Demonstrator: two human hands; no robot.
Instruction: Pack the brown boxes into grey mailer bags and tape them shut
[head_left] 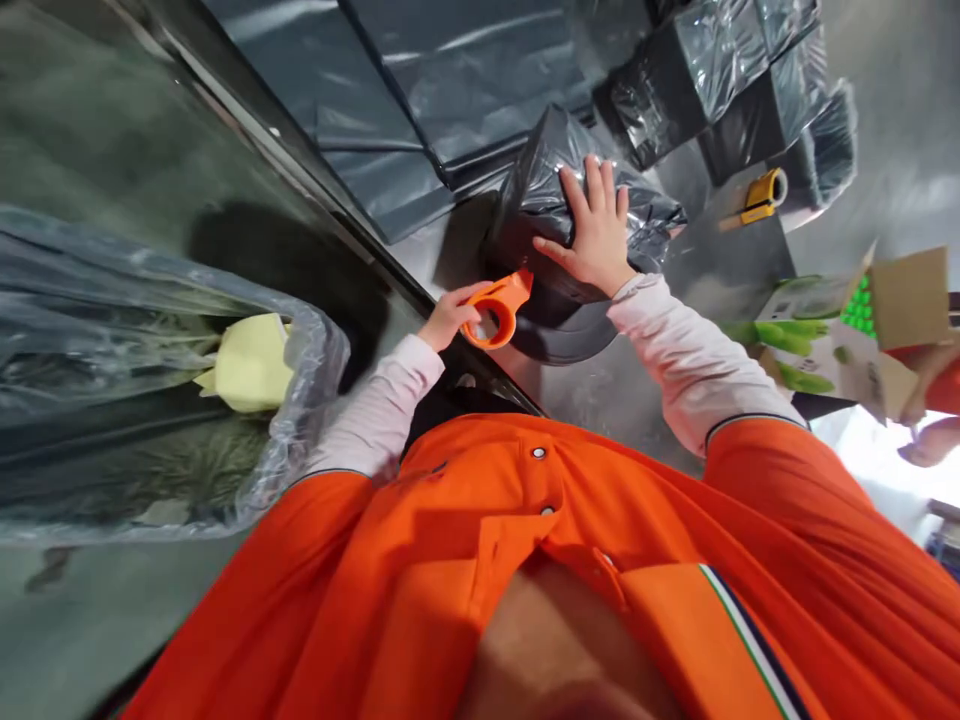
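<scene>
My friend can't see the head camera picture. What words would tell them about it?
A person's right hand presses on a parcel wrapped in shiny black plastic, while their left hand holds an orange tape dispenser. A clear plastic bag lies to the left.

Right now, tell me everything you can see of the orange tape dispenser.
The orange tape dispenser looks like moulded plastic, with an angular head and a round ring around a pale centre. It sits tilted in the left hand, whose fingers wrap its side, right beside the black plastic-wrapped parcel.
</scene>
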